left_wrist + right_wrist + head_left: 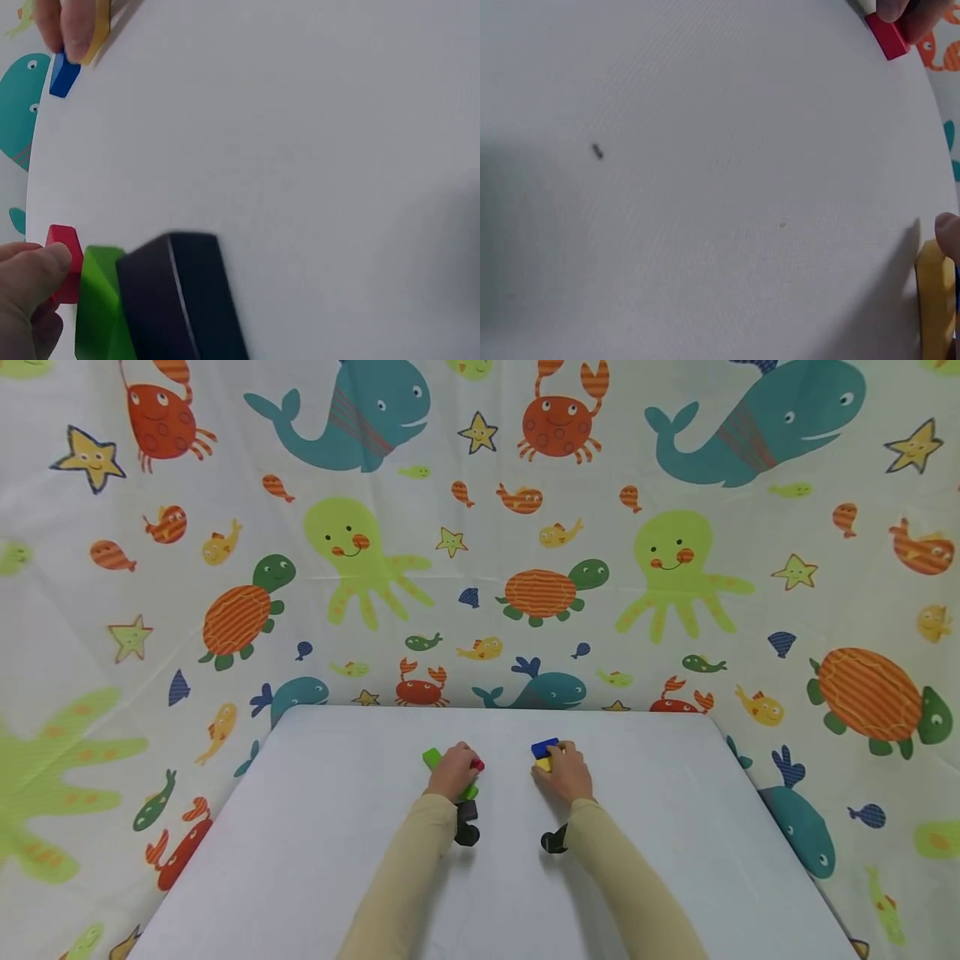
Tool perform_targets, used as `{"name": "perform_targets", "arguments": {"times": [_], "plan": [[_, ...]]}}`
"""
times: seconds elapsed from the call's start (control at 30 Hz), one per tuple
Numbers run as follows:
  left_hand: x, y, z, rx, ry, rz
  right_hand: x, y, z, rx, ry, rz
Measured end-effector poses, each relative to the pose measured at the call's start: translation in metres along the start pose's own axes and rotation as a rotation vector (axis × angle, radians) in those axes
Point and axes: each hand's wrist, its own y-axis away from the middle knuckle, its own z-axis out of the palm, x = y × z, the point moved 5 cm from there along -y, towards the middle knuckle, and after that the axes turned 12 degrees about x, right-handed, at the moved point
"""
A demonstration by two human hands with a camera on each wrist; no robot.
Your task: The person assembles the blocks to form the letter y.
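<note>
Left hand: left hand curls over the green block, fingertips pinching the red block.
Right hand: right hand grips the yellow block, with the blue block at its 11 o'clock.
Handling: likely light, rigid, smooth; best pinched across flat faces.
Place: table, far middle.

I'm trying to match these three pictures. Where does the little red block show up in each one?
Head view: the red block peeks out at the fingertips of the left hand, mid-table.
Left wrist view: the red block is at the lower left, under a fingertip, beside the green block.
Right wrist view: the red block is at the top right.
Shared landmark: the white table, and the yellow block under the right hand.
</note>
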Motion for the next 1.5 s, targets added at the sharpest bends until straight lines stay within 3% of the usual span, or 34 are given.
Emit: {"name": "perform_targets", "arguments": {"times": [0.2, 0.57, 0.9, 1.13, 1.5], "plan": [[0.016, -0.002, 0.01, -0.016, 0.012, 0.054, -0.002, -0.002, 0.001, -0.014, -0.024, 0.045], [0.04, 0.001, 0.026, -0.053, 0.194, 0.022, 0.023, -0.002, 0.004, -0.031, -0.106, 0.023], [0.046, 0.0, 0.031, -0.061, 0.285, -0.039, 0.022, 0.0, -0.005, -0.024, -0.116, -0.038], [0.049, 0.001, 0.033, -0.059, 0.323, -0.071, 0.027, 0.003, -0.008, 0.029, -0.166, 0.006], [0.053, 0.003, 0.037, -0.076, 0.296, -0.111, 0.026, 0.012, -0.004, 0.041, -0.157, -0.033]]}}
